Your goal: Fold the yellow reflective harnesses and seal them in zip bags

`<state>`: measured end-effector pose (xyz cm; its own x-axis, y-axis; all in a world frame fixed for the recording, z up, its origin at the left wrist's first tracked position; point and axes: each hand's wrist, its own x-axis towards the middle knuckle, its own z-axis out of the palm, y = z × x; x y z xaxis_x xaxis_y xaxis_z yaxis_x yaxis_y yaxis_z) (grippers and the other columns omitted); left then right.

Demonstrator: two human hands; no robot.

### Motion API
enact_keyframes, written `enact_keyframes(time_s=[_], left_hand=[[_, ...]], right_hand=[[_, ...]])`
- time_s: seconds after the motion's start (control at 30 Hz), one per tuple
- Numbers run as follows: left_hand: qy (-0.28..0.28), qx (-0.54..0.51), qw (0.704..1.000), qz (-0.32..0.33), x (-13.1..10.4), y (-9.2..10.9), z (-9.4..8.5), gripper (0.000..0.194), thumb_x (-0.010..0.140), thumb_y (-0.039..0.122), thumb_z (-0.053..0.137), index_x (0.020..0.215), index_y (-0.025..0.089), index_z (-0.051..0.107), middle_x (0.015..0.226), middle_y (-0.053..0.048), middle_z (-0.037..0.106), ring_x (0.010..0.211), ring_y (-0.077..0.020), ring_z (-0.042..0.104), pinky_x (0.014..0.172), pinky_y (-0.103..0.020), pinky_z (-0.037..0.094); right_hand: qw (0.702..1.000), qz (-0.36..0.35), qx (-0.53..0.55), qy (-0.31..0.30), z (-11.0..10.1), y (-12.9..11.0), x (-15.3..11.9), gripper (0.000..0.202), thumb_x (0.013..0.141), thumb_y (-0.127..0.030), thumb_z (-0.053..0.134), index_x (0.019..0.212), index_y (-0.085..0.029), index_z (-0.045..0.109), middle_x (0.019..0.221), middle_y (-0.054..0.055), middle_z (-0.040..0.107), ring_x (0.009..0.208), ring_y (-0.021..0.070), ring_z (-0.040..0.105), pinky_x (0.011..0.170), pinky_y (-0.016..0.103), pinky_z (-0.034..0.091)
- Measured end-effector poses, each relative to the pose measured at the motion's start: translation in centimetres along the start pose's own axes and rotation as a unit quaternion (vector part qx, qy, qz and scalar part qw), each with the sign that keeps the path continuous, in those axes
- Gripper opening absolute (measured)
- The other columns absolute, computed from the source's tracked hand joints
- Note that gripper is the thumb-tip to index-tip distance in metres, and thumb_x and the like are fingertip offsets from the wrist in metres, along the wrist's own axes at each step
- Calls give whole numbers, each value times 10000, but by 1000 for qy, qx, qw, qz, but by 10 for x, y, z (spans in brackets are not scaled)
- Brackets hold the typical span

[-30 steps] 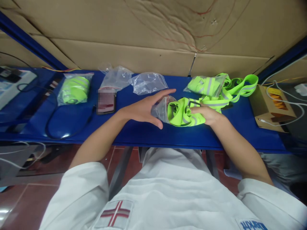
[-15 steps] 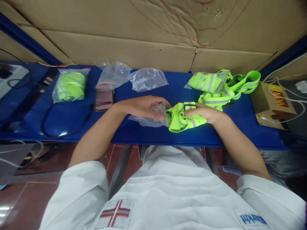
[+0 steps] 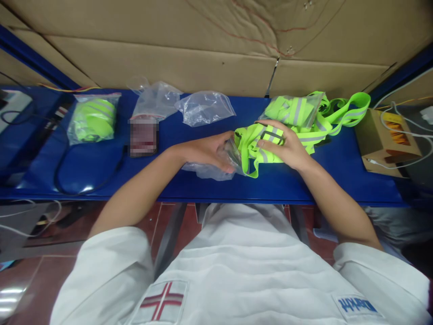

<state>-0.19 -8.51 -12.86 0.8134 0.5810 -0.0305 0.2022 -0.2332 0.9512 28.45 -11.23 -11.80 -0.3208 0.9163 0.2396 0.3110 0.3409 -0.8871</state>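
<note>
My right hand (image 3: 287, 146) grips a folded bundle of neon-yellow reflective strap (image 3: 257, 142) with grey stripes and a black buckle. The bundle's left end sits at the mouth of a clear zip bag (image 3: 238, 155). My left hand (image 3: 216, 155) is closed round that bag, its thumb and fingers holding the mouth apart. How far the strap goes into the bag is hidden by the plastic and my fingers. More clear plastic (image 3: 208, 171) lies under my left hand. Loose strap (image 3: 341, 119) trails behind my right hand, by a bagged strap bundle (image 3: 291, 110).
Two clear bags (image 3: 204, 108) (image 3: 155, 101) lie along the back of the blue table (image 3: 189, 192). A packed strap bag (image 3: 93, 118) is at the left, with a blurred phone-like object (image 3: 143, 137) and a black cable (image 3: 61, 174) nearby. A cardboard box (image 3: 385, 144) stands at right.
The strap bundle has been raised and tilted at the bag's mouth, and a loop of it now hangs down. My right hand has shifted up, its fingers over the bundle's top.
</note>
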Motion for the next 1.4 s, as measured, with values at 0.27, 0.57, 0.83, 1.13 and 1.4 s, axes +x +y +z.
enact_keyframes(time_s=[0.27, 0.57, 0.83, 1.13, 1.4], left_hand=[[96, -99, 987, -77, 8, 3, 8, 965, 673, 377, 1001, 1498, 232, 523, 1190, -81, 726, 1038, -238, 745, 825, -296, 611], [79, -70, 989, -99, 9, -6, 5, 976, 641, 362, 996, 1495, 256, 535, 1381, -93, 656, 1206, -270, 678, 986, -355, 560], [167, -9, 984, -54, 21, -26, 13, 616, 692, 287, 844, 1270, 205, 649, 1165, -52, 679, 1028, -216, 657, 909, -340, 515], [128, -34, 989, -59, 14, -14, 10, 744, 702, 359, 922, 1360, 221, 604, 1375, -109, 653, 1264, -288, 644, 1069, -412, 544], [41, 54, 997, -35, 5, -3, 6, 1077, 678, 513, 979, 1576, 244, 448, 1610, -140, 510, 1481, -368, 513, 1243, -484, 454]], right_hand=[[991, 80, 50, -91, 6, 9, 1, 561, 798, -527, 858, 1252, -218, 747, 1180, 45, 774, 1092, 284, 715, 994, 431, 575], [998, -36, -48, 29, 17, 24, 1, 394, 947, -550, 728, 1190, -242, 689, 1229, 66, 726, 1204, 271, 667, 1069, 435, 550], [958, -119, -238, -104, 22, 16, -16, 1142, 738, -757, 858, 1662, -288, 381, 1736, 152, 278, 1521, 463, 436, 1120, 624, 545], [980, -126, -151, -7, 28, 28, -6, 525, 895, -503, 791, 1325, -218, 692, 1332, 106, 706, 1232, 318, 688, 1086, 478, 578], [973, -136, -175, 66, 28, 28, -6, 469, 914, -305, 676, 1373, -209, 638, 1389, 134, 676, 1303, 324, 653, 1112, 491, 561]])
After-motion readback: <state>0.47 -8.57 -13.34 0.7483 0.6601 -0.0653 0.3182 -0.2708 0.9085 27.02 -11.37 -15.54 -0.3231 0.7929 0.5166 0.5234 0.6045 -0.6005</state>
